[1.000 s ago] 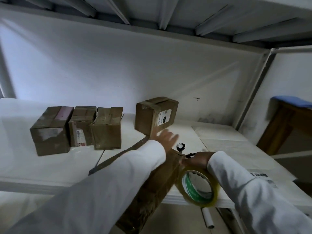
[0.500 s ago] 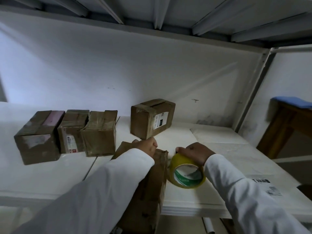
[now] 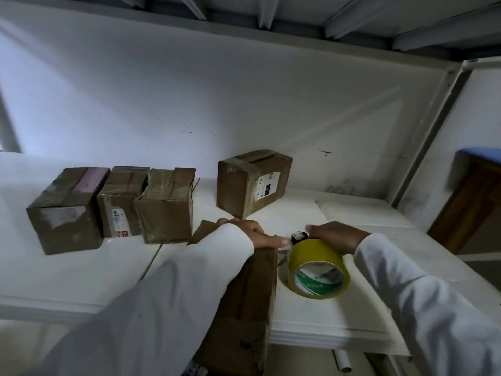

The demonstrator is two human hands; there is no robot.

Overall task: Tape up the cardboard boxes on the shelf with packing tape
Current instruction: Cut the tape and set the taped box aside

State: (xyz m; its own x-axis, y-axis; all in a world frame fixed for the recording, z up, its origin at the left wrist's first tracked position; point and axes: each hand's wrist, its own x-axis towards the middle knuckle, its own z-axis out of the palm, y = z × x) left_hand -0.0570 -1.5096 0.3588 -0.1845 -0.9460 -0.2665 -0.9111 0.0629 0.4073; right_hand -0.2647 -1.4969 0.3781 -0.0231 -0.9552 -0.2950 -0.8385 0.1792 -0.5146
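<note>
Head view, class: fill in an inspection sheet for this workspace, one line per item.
Surface: white shelf, dimly lit.
Job's things: near box at the front edge; yellow tape roll beside it.
Clutter: three boxes in a row at left; labelled box behind.
Grippers: left hand rests on the near box; right hand holds the tape roll.
Cables: nothing seen.
Surroundings: white wall; wooden furniture at right.

The tilted box's white label (image 3: pixel 267 186) reads "122".
</note>
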